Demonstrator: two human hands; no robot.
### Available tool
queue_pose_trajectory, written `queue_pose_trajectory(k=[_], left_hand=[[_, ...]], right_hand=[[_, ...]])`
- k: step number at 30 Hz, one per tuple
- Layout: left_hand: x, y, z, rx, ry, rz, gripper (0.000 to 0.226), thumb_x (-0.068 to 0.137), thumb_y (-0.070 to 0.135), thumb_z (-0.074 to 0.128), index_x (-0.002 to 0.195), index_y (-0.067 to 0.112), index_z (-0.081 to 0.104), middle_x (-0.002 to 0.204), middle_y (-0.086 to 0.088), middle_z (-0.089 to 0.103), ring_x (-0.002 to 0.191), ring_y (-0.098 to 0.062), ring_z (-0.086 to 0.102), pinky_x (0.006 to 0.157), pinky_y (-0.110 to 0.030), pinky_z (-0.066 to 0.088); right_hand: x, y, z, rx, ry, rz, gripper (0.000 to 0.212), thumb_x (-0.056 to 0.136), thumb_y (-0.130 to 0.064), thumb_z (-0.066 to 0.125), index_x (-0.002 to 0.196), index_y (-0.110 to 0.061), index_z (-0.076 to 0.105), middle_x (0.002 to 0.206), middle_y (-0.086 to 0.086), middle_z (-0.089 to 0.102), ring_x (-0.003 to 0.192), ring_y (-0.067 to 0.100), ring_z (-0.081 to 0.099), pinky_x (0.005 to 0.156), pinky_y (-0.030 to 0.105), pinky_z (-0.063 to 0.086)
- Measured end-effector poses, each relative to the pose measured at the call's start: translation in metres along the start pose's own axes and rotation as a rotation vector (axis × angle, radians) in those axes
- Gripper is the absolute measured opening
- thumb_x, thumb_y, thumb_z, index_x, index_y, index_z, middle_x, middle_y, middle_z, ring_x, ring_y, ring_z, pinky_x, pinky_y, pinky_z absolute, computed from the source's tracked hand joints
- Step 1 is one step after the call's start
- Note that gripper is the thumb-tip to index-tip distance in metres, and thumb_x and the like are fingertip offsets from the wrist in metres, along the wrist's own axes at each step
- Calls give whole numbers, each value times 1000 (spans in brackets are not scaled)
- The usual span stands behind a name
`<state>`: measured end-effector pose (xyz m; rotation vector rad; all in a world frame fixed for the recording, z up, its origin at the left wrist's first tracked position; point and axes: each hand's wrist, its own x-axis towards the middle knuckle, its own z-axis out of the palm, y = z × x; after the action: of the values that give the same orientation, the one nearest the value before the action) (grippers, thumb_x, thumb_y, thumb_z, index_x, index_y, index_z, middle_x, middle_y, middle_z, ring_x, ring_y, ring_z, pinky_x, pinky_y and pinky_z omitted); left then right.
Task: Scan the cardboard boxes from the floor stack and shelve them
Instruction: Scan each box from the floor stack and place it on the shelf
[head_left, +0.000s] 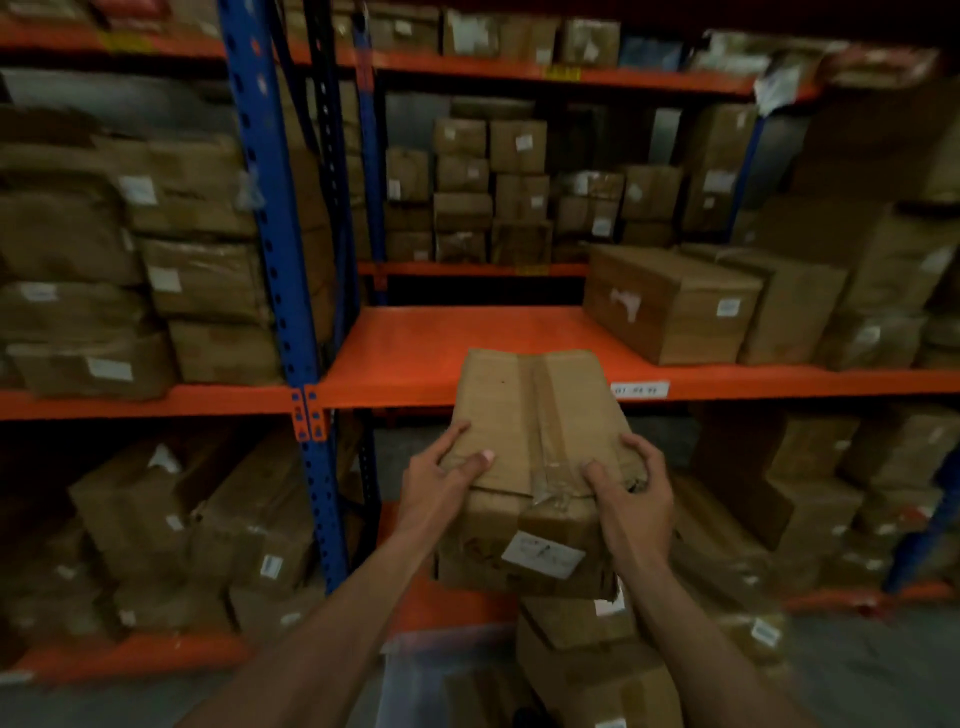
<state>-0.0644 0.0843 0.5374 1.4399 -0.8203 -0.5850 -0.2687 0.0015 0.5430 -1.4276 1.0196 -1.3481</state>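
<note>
Dim warehouse aisle here, racking with blue uprights (270, 218) and orange shelves, pretty much everything around it crammed with brown cartons. The landmark is the orange shelf (415, 353) right in front, bare orange along its left part. One cardboard box (530, 447) is held up with its far end over the front edge of that shelf, taped down the middle, white label (543, 555) on the near face. Two hands on it: the left hand (441, 480) grips the near-left corner with its thumb curled on top, and the right hand (631, 499) grips the near-right corner, fingers wrapped over the crumpled edge. On the right of the same shelf sit two clear boxes side by side, the nearer shelved box (670, 304) with a torn white sticker, more behind them that blur together. Below the held box there's the floor stack (587, 654), at least two cartons, too blurry for an exact count. A small white tag (640, 389) sits on the shelf's front beam just right of the held box, text unreadable.
</note>
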Motion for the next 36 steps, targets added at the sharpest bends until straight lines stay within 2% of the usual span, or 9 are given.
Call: queue_pose_trajectory(k=[7, 11, 16, 19, 25, 29, 31, 33, 36], left_hand=[[53, 51, -34, 44, 47, 132, 57, 79, 36, 80, 132, 35, 60, 130, 12, 58, 114, -6, 57, 98, -28, 48], [108, 51, -65, 58, 74, 151, 56, 81, 35, 78, 134, 33, 59, 135, 7, 58, 116, -8, 58, 101, -35, 50], [198, 40, -110, 67, 115, 136, 53, 83, 33, 77, 133, 34, 59, 123, 14, 59, 95, 8, 57, 78, -14, 51], [252, 25, -138, 95, 143, 105, 54, 81, 36, 78, 131, 38, 60, 124, 11, 61, 98, 0, 61, 86, -23, 53], [332, -10, -185, 141, 179, 23, 53, 78, 44, 77, 128, 46, 60, 129, 6, 57, 112, -14, 57, 99, -36, 48], [376, -15, -203, 199, 191, 38, 63, 79, 53, 75, 137, 39, 54, 129, 6, 60, 110, -12, 60, 96, -30, 49], [392, -17, -206, 493, 294, 190, 64, 84, 53, 68, 140, 27, 53, 147, -3, 48, 130, -21, 49, 109, -32, 36], [400, -22, -206, 863, 352, 587, 58, 93, 50, 55, 140, 16, 54, 152, -9, 42, 141, -27, 37, 116, -40, 27], [398, -41, -208, 1217, 131, 962, 61, 100, 52, 41, 146, 11, 45, 154, -11, 37, 145, -27, 31, 120, -47, 20]], right_hand=[[37, -44, 52, 81, -55, -55, 46, 85, -23, 78, 125, -32, 59, 106, -12, 57, 85, -5, 53, 58, 13, 41], [77, -45, 110, 105, -133, -67, 46, 87, -23, 76, 126, -35, 56, 102, -22, 47, 87, 5, 56, 61, 25, 46], [136, -26, 207, 85, -137, -85, 43, 86, -24, 78, 122, -37, 59, 106, -15, 59, 82, 10, 61, 69, 41, 56], [168, -6, 264, 67, -173, -67, 42, 87, -27, 77, 123, -39, 59, 102, -10, 64, 78, 21, 66, 66, 47, 58], [209, 29, 354, 70, -191, -70, 44, 86, -25, 78, 124, -35, 58, 106, -7, 66, 81, 14, 67, 54, 15, 49], [237, 33, 396, 56, -265, -79, 48, 87, -34, 78, 129, -39, 54, 114, -10, 66, 93, 8, 68, 69, 24, 57], [251, 32, 409, -23, -357, -60, 58, 85, -46, 77, 135, -39, 48, 126, -5, 62, 109, 14, 65, 88, 33, 58], [265, 31, 415, -342, -377, -198, 79, 82, -70, 67, 147, -38, 36, 159, 9, 35, 144, 28, 39, 119, 42, 33], [270, 40, 410, -768, -350, -833, 79, 92, -74, 43, 155, -27, 33, 170, 13, 3, 157, 28, -4, 125, 48, -7]])
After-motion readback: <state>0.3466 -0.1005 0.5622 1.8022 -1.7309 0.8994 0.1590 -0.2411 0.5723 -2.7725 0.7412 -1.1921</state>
